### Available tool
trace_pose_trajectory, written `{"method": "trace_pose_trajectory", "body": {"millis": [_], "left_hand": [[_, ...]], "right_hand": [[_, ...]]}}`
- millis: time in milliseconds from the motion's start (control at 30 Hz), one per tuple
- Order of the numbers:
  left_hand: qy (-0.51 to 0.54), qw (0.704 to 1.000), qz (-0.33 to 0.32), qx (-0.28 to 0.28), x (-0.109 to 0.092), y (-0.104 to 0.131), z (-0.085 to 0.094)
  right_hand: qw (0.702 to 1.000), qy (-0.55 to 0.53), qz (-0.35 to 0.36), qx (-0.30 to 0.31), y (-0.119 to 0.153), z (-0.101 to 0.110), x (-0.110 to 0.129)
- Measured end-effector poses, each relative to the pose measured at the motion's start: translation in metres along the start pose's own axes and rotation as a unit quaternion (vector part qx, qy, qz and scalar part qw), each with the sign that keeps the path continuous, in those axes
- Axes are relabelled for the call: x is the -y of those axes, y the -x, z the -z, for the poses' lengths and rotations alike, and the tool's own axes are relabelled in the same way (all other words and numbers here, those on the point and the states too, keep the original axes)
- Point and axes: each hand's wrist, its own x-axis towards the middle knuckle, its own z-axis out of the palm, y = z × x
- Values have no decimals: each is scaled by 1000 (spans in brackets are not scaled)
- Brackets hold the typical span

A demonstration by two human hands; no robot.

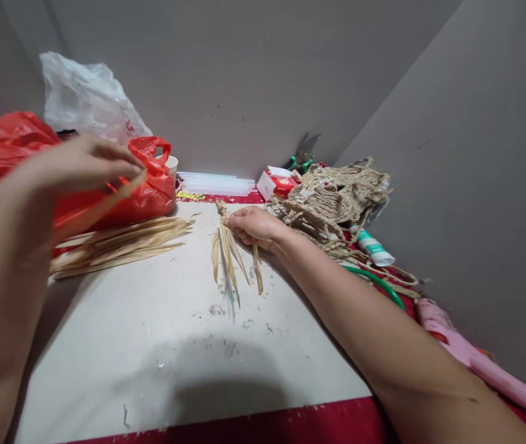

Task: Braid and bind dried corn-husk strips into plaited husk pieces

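My left hand point(89, 161) is raised at the left, fingers closed on one end of a pale dried leaf strip point(105, 206) that slants down, slightly blurred. Below it, a pile of similar dried strips point(137, 243) lies on the white board point(152, 345). My right hand point(254, 225) pinches the upper part of a short braid point(221, 209) over the board's far side. Several loose leaf strips point(228, 256) fan out from that braid toward me. Part of the braid is hidden behind my right fingers.
Red plastic bags point(13, 139) and a white bag point(89, 95) stand at the left. Clear glue sticks point(216, 183) lie at the back. At the right are finished braids point(341, 194), a red-and-white box point(277, 182), green-handled shears point(303, 157) and a pink glue gun point(470, 354).
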Motion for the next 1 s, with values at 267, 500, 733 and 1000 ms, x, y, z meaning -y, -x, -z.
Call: {"method": "trace_pose_trajectory", "body": {"millis": [267,500,733,1000], "left_hand": [[267,937,68,214,-56,25,-92],[451,826,214,261,-49,31,-121],[482,806,255,233,-48,29,-116],[530,778,258,219,-38,25,-113]], "right_hand": [[995,-74,-9,60,4,1,4],[994,-84,-20,67,4,3,5],[993,-76,-23,87,3,5,3],[992,-81,-37,85,5,6,5]]}}
